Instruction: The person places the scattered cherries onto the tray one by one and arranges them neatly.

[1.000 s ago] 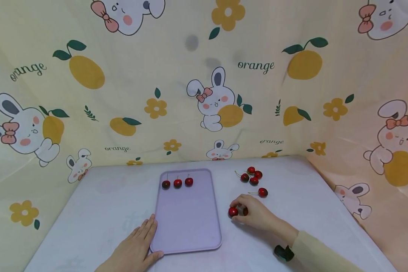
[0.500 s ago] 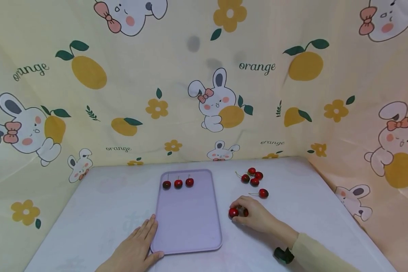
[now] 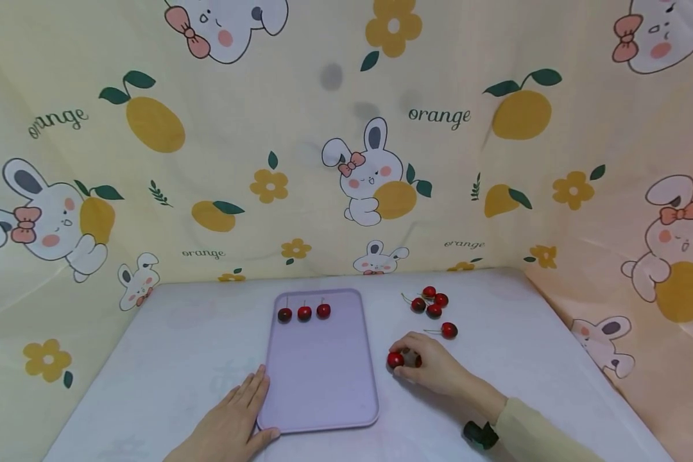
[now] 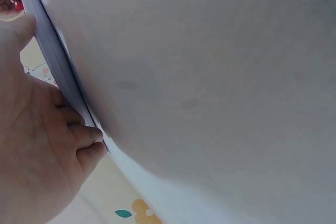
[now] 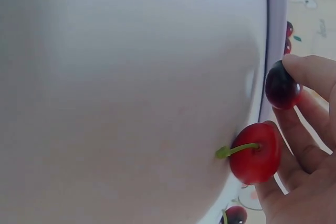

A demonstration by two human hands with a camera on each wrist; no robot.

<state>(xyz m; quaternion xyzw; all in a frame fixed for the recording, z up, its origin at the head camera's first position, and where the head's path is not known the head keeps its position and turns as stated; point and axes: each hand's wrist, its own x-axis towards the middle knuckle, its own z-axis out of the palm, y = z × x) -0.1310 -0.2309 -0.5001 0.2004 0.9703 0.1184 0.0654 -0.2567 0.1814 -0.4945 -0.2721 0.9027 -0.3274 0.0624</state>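
Note:
My right hand [image 3: 436, 364], right of the tray, pinches a dark red cherry [image 5: 282, 85] between thumb and fingertips. A second, brighter cherry [image 5: 255, 154] with a short green stem sits by the curled fingers, close to the palm; whether they grip it I cannot tell. My left hand [image 3: 225, 420] rests with straight fingers along the left edge of a pale purple tray [image 3: 320, 385], its thumb at the near left corner. Three cherries stand in a row at the tray's far end, the middle one [image 3: 304, 312] between the others, stems pointing away.
Beyond my right hand lies a single cherry [image 3: 449, 330] with a long stem, and farther back a cluster of several cherries [image 3: 434, 310]. A dark object [image 3: 480, 435] is beside the right sleeve. A printed curtain [image 3: 300, 212] hangs behind the white table [image 3: 196, 340].
The head view has shifted slightly. My right hand keeps its pinch, and the cherry in it has edged very slightly toward the tray. The left hand stays on the tray's edge.

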